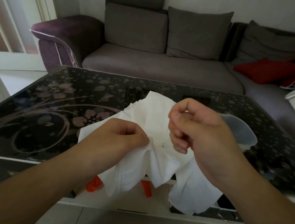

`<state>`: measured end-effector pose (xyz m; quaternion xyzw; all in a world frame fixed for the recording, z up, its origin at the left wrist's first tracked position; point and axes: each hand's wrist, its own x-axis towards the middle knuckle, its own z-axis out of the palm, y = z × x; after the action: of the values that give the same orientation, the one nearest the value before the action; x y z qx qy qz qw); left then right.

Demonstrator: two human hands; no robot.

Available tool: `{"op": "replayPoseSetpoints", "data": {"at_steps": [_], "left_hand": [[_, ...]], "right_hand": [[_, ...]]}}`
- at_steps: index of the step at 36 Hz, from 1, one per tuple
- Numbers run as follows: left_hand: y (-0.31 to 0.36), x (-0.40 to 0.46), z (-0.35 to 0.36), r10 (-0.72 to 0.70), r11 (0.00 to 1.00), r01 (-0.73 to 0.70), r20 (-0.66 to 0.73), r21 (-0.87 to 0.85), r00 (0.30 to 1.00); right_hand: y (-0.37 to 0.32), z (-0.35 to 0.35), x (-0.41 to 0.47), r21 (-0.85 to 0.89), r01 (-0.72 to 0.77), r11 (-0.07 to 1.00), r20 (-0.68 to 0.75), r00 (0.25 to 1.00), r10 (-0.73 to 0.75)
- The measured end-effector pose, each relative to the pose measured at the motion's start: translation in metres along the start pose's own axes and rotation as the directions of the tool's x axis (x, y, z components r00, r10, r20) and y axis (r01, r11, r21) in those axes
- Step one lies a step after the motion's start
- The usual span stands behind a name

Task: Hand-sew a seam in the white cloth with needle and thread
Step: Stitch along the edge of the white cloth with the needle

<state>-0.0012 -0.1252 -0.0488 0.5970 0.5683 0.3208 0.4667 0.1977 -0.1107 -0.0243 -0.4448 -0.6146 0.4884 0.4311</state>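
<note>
Presently, the white cloth (148,158) lies over the near edge of the dark floral worktop (55,108), part of it hanging below. The left hand (123,136) pinches a fold, probably to keep the seam line taut and raised. The right hand (195,128) is held just above the cloth with fingers curled and thumb against forefinger, consistent with gripping a needle; neither needle nor thread can be made out. Orange objects (94,184) below the cloth are mostly hidden. A translucent container (242,133) sits behind the right hand. Beyond stands a grey sofa (165,60).
</note>
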Motion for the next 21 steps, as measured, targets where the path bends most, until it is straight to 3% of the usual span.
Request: {"op": "replayPoseSetpoints", "data": {"at_steps": [4,9,15,21], "left_hand": [[-0.003,0.003,0.001,0.010,1.000,-0.009,-0.036,0.027,0.999],[-0.007,0.009,0.001,0.060,0.988,-0.045,-0.102,0.148,0.993],[-0.013,0.010,-0.001,0.092,0.964,-0.051,-0.148,0.261,0.985],[-0.012,0.007,0.001,0.127,0.951,-0.080,-0.142,0.298,0.982]], "right_hand": [[0.002,-0.001,-0.002,-0.424,0.064,0.903,0.023,0.998,-0.059],[0.001,0.000,-0.003,-0.708,0.067,0.703,0.072,0.997,-0.023],[-0.004,0.003,-0.004,-0.861,0.011,0.508,0.041,0.998,0.048],[-0.004,-0.003,-0.003,-0.834,-0.008,0.551,-0.005,1.000,0.006]]}}
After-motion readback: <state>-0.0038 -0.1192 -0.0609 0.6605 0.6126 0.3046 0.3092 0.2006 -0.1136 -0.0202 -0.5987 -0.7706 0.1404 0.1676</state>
